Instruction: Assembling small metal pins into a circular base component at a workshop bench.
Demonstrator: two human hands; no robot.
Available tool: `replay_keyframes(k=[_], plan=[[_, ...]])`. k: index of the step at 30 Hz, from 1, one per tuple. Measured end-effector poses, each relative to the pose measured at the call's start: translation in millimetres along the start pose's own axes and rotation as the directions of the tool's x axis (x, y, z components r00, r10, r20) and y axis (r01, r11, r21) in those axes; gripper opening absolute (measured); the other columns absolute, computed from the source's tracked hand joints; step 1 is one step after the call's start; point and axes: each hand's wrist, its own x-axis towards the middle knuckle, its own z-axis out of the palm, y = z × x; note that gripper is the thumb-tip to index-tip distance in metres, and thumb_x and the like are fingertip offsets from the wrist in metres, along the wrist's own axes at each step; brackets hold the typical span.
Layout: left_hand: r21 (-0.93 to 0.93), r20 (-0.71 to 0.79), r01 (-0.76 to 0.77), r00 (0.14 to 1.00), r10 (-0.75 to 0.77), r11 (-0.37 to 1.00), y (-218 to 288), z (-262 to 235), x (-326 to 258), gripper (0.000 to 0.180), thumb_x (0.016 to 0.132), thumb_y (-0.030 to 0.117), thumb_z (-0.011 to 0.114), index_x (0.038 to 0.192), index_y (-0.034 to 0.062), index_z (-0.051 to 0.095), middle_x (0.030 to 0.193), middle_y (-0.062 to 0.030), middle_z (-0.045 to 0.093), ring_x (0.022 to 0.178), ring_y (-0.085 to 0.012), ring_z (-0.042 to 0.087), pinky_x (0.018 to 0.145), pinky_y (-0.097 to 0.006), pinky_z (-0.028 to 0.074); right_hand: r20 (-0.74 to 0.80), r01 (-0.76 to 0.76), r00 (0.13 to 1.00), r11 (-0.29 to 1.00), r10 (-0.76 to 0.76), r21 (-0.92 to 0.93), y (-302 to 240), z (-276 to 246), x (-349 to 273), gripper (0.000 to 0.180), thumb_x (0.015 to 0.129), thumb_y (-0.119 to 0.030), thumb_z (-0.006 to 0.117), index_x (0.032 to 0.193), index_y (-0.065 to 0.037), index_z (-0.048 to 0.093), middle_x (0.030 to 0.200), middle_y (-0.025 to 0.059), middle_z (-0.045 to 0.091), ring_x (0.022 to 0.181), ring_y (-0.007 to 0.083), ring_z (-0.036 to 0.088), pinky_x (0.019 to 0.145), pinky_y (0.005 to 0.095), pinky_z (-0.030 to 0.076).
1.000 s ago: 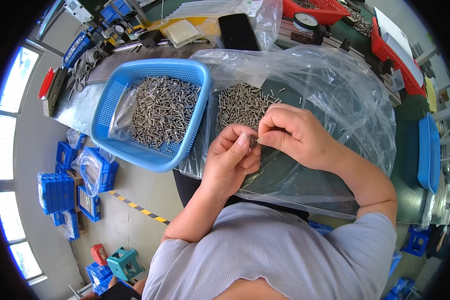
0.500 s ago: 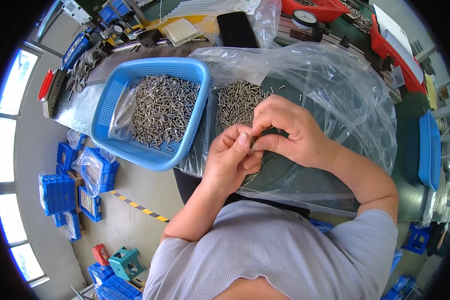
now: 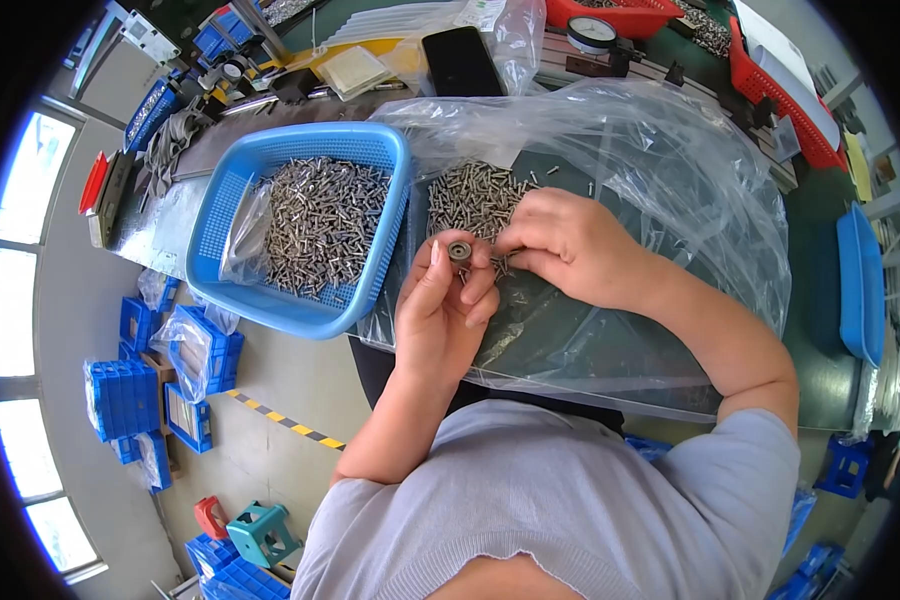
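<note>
My left hand (image 3: 442,315) is closed, palm up, with a small round metal ring gauge or bushing (image 3: 459,252) held between thumb and fingers, its hole facing up. Just to its right, the thumb and fingers of my right hand (image 3: 575,248) are pinched together at a few small metal pins (image 3: 500,264). One seems to be in the pinch, though the fingertips partly hide it. Beyond both hands a heap of small metal pins (image 3: 475,192) lies on clear plastic sheeting (image 3: 680,190). Several loose pins lie to the right of that heap.
To the left a blue perforated basket (image 3: 270,318) holds many similar pins and a clear plastic bag (image 3: 247,235). At the back are a black phone (image 3: 462,62), a dial gauge (image 3: 591,34) and a red basket (image 3: 770,95). A blue tray (image 3: 858,285) is at the far right.
My hands were together at the fingertips and have moved apart. My left hand has turned up, bringing the round metal piece into sight; my right hand has shifted slightly left.
</note>
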Motion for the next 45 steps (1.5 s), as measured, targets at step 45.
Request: replay_keyframes(k=[45], plan=[[0.057, 0.028, 0.021, 0.999, -0.023, 0.998, -1.1, 1.8, -1.4, 0.024, 0.097, 0.022, 0.048, 0.111, 0.003, 0.051, 0.094, -0.0097, 0.049, 0.065, -0.0094, 0.038, 0.052, -0.02, 0.034, 0.074, 0.026, 0.997, 0.996, -0.019, -0.084, 1.1, 3.2, 1.2, 0.014, 0.072, -0.008, 0.068, 0.082, -0.005, 0.06, 0.08, 0.0084, 0.053, 0.078, 0.0274, 0.054, 0.068, 0.0367, 0.045]])
